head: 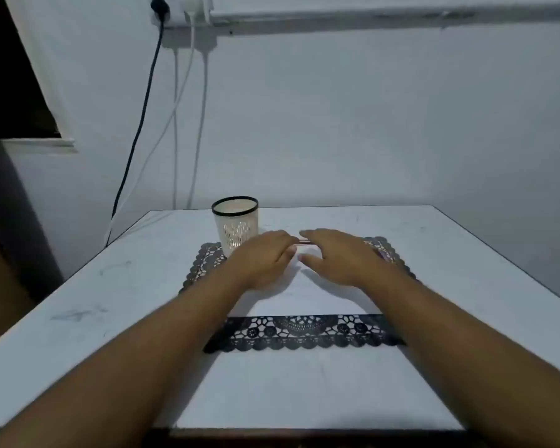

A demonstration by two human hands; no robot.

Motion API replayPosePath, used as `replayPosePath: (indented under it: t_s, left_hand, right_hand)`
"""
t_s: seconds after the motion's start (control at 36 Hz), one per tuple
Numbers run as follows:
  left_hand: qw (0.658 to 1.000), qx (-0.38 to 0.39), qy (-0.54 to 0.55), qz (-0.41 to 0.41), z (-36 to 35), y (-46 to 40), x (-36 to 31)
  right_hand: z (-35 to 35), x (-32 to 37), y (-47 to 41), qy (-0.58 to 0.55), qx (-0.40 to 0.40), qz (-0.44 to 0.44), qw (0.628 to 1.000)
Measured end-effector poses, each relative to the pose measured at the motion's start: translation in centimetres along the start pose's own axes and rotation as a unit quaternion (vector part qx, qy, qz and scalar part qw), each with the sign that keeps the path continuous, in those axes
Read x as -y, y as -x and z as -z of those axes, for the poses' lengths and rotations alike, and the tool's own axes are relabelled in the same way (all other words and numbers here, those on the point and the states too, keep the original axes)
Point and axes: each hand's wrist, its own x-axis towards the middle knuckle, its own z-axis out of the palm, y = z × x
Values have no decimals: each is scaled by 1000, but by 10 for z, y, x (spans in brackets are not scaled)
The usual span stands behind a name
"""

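Reddish-brown and thin, the stick is the only thing showing in the gap between your two hands in the head view. It lies crosswise near the far edge of the mat, and only a short stretch of it is visible.

Your left hand reaches in palm down, fingers bent. Its fingertips come down right at the stick's left end, with the thumb tucked just below. You cannot tell from here whether those fingers pinch the stick or only touch it.

Your right hand hovers flat over the mat. Its fingers are straight and the thumb is spread apart from them. The stick's right end runs under the fingers, and nothing shows them closing round it. The two hands are near each other but not touching.

The white cup with the black rim stands upright on the mat's far left corner, just beside your left hand, which covers its lower right side. A small purplish thing peeks out at the outer side of your right hand, near the mat's far right corner, too blurred to name.

The mat, white with a black lace border, lies in the middle of the pale table. Cables hang down the wall past the table's far left corner.
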Motion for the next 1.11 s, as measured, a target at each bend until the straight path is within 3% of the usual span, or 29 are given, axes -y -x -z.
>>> replayPosePath:
  t_s: [0.08,0.19,0.53,0.89,0.94,1.06,1.11]
  left_hand:
    - [1000,19,2,-15,-16,9,-2]
    - [998,67,-4,7,-32,15,-1]
    - [999,28,27,16,-37,15,2]
    - [999,20,33,18,-43,17,5]
    - [999,19,25,14,-44,16,8]
    - [1000,13,10,8,-47,15,12]
    - [1000,13,12,4,-48,14,12]
  right_hand:
    - [-17,0,12,-2,-9,10,1000]
    - [-26,-1,19,35,59,8,998]
    - [-33,-5,15,18,45,46,998]
    - [-33,-10,13,-7,88,40,995]
    - [-33,-10,12,-14,60,18,998]
    - [-22,-17,7,7,-132,-97,986]
    - [-15,-29,5,36,-167,-162,972]
